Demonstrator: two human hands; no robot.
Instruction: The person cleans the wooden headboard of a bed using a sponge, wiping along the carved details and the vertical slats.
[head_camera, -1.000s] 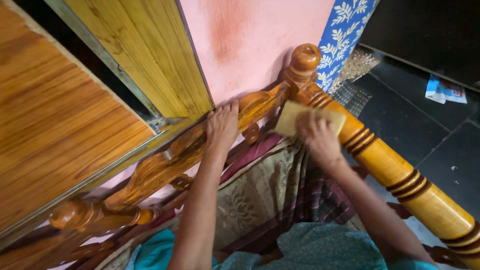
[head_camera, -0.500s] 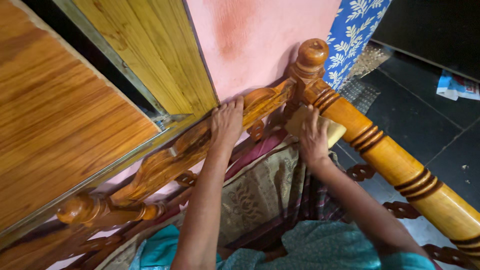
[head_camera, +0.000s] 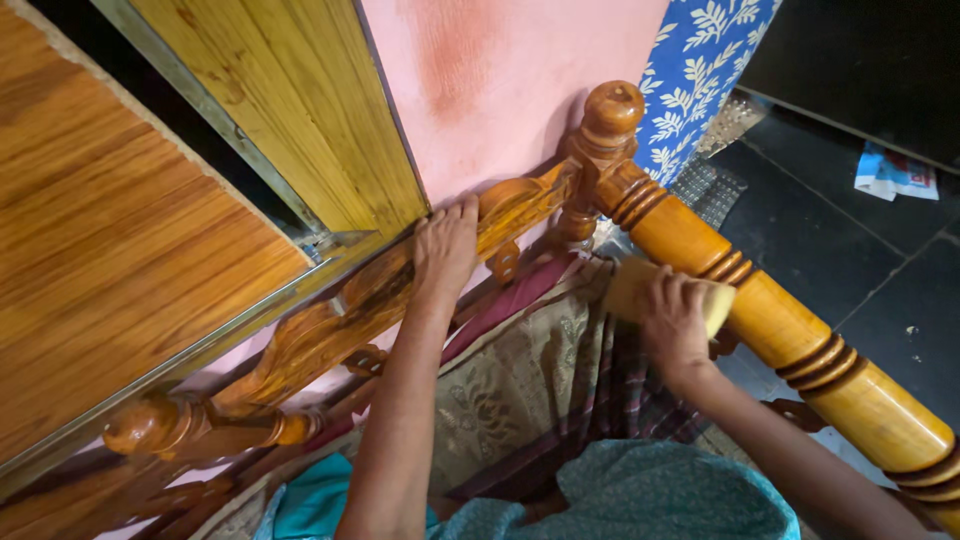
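A pink wall (head_camera: 500, 90) fills the top centre, with wooden door panels (head_camera: 120, 230) at 9 and 10 o'clock and a dark tiled floor (head_camera: 850, 250) at 3 o'clock. A blue leaf-patterned cloth (head_camera: 700, 70) hangs at 1 o'clock, just beside the knob (head_camera: 612, 110) of a turned corner post.

A carved wooden headboard rail (head_camera: 340, 320) runs from 8 o'clock up to that post, and it is gripped from above by the left hand (head_camera: 446, 250), fingers curled over its top edge. A thick turned wooden rail (head_camera: 790, 330) slopes from the post down to 4 o'clock. A yellow sponge (head_camera: 630, 288) is pressed against its inner side by the right hand (head_camera: 676, 320), whose fingers are closed over it. Patterned fabric (head_camera: 520, 380) lies between the arms, toward 6 o'clock. A small packet (head_camera: 895, 175) lies on the floor at 2 o'clock.
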